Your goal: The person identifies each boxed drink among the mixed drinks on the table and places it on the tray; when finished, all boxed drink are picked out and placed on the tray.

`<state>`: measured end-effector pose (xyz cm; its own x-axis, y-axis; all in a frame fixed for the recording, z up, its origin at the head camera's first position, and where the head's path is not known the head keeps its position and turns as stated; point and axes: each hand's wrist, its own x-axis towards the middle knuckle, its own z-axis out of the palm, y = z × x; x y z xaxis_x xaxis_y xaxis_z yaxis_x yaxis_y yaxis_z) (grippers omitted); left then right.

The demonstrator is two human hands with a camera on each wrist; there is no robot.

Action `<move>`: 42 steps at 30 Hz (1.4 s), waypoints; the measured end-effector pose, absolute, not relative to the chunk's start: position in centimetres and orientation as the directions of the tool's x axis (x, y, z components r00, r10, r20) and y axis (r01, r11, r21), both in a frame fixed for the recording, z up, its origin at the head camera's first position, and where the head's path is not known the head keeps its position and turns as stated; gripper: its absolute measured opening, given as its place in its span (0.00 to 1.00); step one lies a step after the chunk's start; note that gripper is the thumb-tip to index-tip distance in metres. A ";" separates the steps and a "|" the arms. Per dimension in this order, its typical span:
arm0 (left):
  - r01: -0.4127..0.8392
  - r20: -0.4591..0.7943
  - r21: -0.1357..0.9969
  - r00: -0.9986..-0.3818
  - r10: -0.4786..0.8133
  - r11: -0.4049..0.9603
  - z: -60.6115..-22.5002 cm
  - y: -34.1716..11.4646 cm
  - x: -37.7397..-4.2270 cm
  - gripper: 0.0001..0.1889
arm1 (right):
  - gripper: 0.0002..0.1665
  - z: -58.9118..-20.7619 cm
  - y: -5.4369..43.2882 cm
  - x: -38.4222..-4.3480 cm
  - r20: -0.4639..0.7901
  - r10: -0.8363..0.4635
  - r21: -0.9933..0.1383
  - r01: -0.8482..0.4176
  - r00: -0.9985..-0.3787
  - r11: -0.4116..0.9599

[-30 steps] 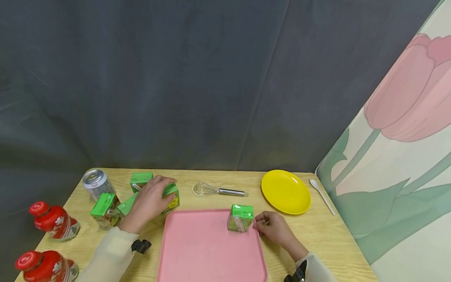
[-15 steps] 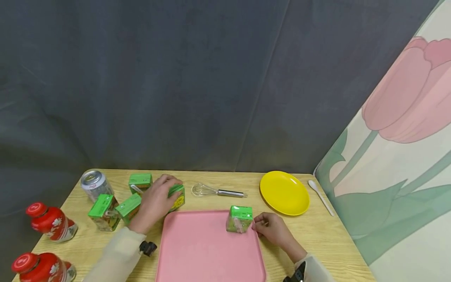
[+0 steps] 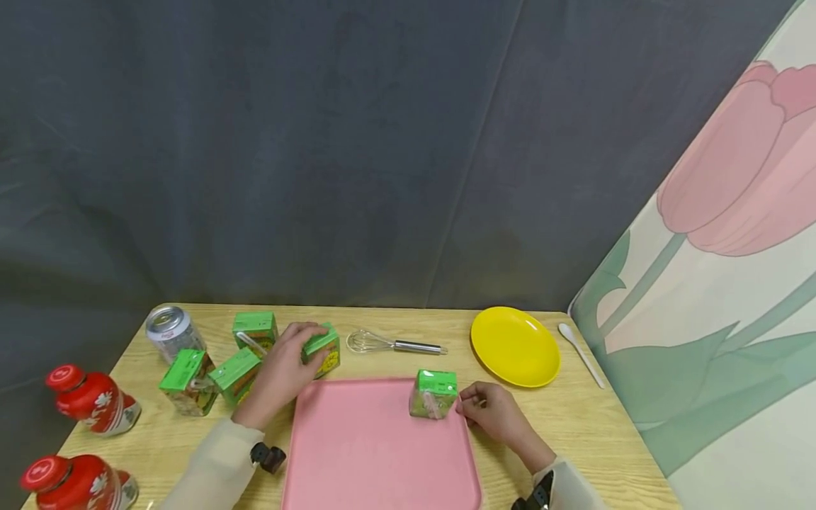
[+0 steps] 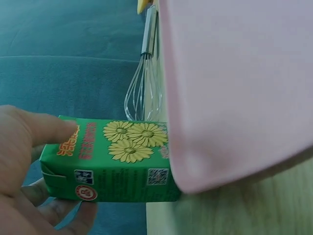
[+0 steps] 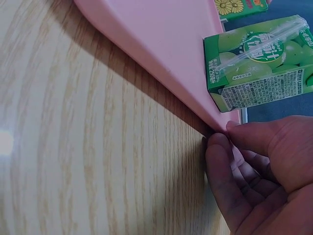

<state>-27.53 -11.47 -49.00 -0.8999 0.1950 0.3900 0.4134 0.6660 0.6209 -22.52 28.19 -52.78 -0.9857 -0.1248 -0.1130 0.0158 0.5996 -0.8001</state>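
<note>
My left hand (image 3: pixel 280 375) grips the upper part of a green drink carton (image 4: pixel 117 166) printed with yellow chrysanthemums, thumb on one side and fingers on the other. This carton stands upright just beyond the far left corner of the pink tray (image 3: pixel 382 453); in the left wrist view its base end meets the tray's edge. At the tray's right rim, near the far corner, my right hand (image 3: pixel 500 418) pinches the edge between thumb and forefinger. Inside that corner a second green carton (image 5: pixel 259 63), with pale green fruit and a wrapped straw, stands upright on the tray.
Several more green cartons (image 3: pixel 190 382) stand left of my left hand, beside a silver can (image 3: pixel 175 333). Two red-capped bottles (image 3: pixel 98 404) are at the left edge. A whisk (image 3: pixel 395 345), yellow plate (image 3: pixel 516 347) and white spoon (image 3: pixel 581 354) lie along the back.
My left hand has moved a little to the right with the chrysanthemum carton, uncovering more of the carton behind the wrist. The right hand stays at the tray's rim.
</note>
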 end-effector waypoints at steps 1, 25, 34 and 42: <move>0.410 0.387 0.621 -0.902 0.193 0.668 -49.0 -11.4 -27.5 0.22 | 0.07 -52.8 28.2 -22.5 -0.114 -0.126 -0.799 0.016 -0.985 0.601; 0.406 0.392 0.669 -0.904 0.168 0.623 -50.0 -10.6 -28.2 0.22 | 0.06 -52.7 28.1 -22.5 -0.127 -0.108 -0.800 0.038 -0.986 0.599; 0.411 0.409 0.661 -0.899 0.157 0.628 -50.0 -10.6 -28.3 0.22 | 0.06 -52.7 28.0 -22.5 -0.134 -0.100 -0.805 0.050 -0.986 0.591; 0.396 0.394 0.664 -0.906 0.153 0.634 -50.0 -10.5 -28.3 0.22 | 0.06 -52.8 28.0 -22.3 -0.111 -0.100 -0.813 0.032 -0.989 0.582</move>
<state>-28.32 -10.47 -49.95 -0.9061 0.1530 0.3944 0.3961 0.6342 0.6640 -22.26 28.00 -52.79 -0.9888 -0.0998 -0.1108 0.0323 0.5819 -0.8126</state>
